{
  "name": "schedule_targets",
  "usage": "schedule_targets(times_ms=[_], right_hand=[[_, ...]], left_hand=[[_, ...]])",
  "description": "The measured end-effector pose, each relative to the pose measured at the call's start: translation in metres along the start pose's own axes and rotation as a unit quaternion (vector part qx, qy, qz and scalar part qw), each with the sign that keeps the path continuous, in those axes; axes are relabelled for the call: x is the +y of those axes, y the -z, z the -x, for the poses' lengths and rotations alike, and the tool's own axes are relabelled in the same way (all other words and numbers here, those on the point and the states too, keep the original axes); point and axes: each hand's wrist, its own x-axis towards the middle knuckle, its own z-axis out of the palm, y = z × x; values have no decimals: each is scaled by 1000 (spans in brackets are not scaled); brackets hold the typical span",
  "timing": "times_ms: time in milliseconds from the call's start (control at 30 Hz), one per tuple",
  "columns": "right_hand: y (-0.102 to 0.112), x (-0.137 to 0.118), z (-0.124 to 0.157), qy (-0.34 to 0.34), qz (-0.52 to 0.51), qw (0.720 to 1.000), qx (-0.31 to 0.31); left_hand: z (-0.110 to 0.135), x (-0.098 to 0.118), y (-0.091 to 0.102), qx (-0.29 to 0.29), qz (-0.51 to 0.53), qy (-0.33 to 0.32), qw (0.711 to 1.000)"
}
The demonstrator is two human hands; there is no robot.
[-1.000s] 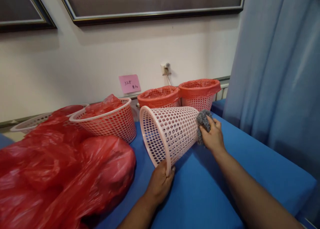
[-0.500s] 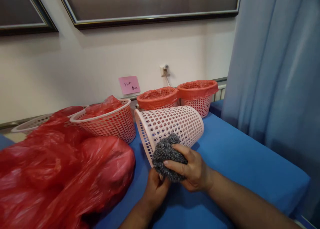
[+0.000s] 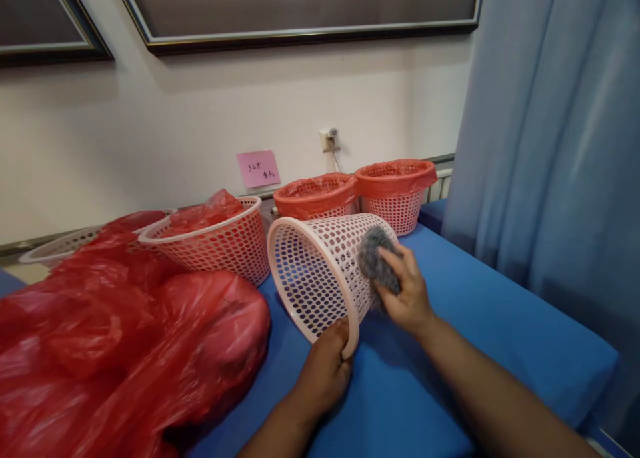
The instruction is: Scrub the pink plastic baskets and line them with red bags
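Note:
A pale pink perforated basket lies on its side on the blue table, its mouth turned towards me. My left hand grips the lower rim of the basket, fingers closed round it. My right hand holds a grey wad of steel wool and presses it against the basket's outer wall on the right side.
A heap of red plastic bags fills the left of the table. Behind stand a pink basket with a red bag in it and two baskets lined with red bags. A blue curtain hangs at the right.
My right hand has carried the steel wool from near the basket's rim back up along its side wall. The basket has turned so that its mouth faces me more.

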Motion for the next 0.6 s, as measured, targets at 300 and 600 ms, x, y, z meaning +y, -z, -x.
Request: schedule_targets(times_ms=[300,600], right_hand=[[-1,-28,11,145,-49,985,-83],[3,59,-16,-282,30,953,110]], left_hand=[[2,7,1,60,93,19,994],[2,-4,-3,-18,2,-32,999]])
